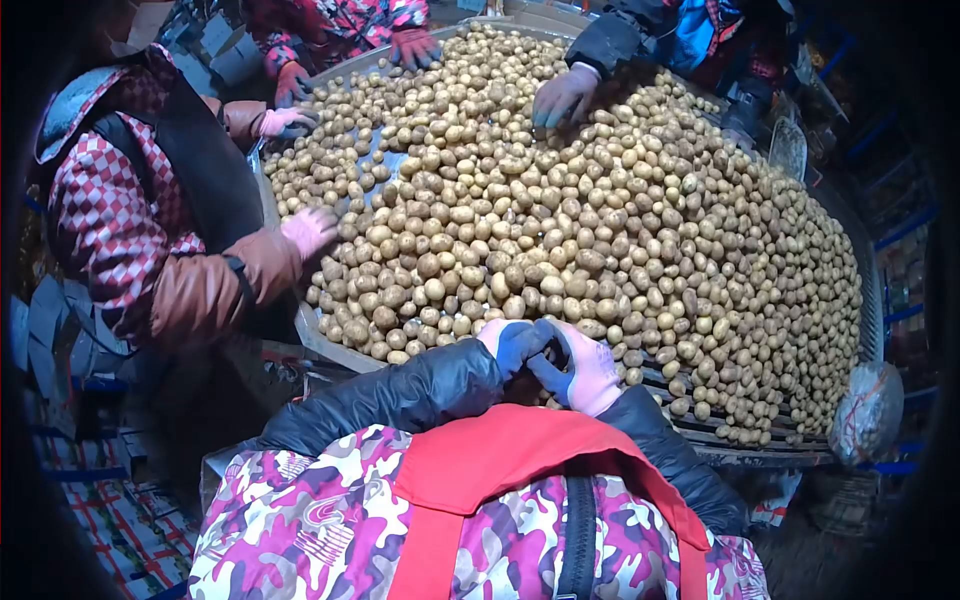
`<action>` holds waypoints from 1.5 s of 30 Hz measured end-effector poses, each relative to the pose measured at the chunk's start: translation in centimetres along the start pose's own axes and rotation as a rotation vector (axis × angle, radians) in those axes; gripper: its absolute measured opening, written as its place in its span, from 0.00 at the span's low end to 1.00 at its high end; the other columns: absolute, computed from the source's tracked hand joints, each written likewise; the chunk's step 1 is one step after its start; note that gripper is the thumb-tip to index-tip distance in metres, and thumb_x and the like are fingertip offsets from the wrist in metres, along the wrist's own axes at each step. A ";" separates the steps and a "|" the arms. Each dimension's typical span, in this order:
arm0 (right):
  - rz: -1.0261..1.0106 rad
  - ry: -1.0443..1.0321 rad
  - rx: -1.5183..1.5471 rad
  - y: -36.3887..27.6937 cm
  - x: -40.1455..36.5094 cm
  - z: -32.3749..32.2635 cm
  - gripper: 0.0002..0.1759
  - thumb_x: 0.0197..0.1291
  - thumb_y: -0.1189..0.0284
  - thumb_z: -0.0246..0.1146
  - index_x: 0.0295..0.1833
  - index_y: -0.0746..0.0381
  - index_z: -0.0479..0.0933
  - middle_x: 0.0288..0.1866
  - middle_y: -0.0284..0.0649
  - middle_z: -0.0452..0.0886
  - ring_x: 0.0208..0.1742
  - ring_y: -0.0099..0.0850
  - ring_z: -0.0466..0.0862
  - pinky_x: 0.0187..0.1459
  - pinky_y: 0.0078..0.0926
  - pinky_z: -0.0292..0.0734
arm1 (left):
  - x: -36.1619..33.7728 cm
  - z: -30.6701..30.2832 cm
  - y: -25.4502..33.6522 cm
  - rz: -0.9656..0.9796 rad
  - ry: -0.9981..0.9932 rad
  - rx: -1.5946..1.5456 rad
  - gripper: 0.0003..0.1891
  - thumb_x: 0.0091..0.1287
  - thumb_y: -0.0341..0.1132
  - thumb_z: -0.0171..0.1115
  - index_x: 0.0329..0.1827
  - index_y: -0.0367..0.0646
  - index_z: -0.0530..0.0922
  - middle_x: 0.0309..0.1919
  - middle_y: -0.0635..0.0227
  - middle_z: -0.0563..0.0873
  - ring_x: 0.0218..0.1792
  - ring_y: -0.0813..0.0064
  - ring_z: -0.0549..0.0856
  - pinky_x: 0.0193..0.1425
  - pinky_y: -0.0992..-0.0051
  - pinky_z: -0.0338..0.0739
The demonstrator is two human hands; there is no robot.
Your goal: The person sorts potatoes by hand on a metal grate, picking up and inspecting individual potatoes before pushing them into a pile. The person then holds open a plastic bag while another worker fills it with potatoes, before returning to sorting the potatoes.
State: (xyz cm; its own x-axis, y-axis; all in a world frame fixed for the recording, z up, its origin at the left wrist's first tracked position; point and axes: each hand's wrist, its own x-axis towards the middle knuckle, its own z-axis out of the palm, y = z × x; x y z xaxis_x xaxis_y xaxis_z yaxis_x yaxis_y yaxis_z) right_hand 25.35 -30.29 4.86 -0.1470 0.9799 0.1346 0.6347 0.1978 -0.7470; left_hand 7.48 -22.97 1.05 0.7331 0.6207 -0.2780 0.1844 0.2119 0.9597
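Observation:
My left hand (508,345) and my right hand (588,370), both in pink gloves with blue palms, meet at the near edge of a large heap of potatoes (540,230). Their fingers are curled and touch one another at the tips. Whatever lies between them, if anything, is hidden by the gloves. Several potatoes lie just beyond my fingers and beside my right wrist. The heap rests on a wide sorting table (345,348) with a raised rim and a slatted surface showing at the near right.
On the left, a person in a checked jacket (110,215) has gloved hands over the potatoes. Two more people stand across the table, one with a dark-gloved hand (565,97) on the heap. A clear plastic bundle (867,412) hangs at the right rim. Printed cartons (130,520) lie lower left.

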 end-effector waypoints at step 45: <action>0.076 0.124 -0.644 8.3 -0.1 0.9 0.33 0.62 0.56 0.68 0.72 0.52 0.76 0.80 0.54 0.65 0.79 0.56 0.64 0.77 0.65 0.53 | -2.5 -16.8 -1.7 -0.063 0.717 0.763 0.29 0.61 0.42 0.77 0.65 0.45 0.81 0.57 0.52 0.84 0.58 0.53 0.86 0.63 0.59 0.81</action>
State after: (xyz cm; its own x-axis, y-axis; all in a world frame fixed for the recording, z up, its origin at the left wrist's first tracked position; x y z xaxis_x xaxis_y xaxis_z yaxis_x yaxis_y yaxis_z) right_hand 29.93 -28.76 -1.91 -0.0196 0.9797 0.1995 0.9725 0.0650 -0.2239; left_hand -5.61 -12.20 -0.55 0.1940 0.9798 -0.0477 0.7556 -0.1182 0.6443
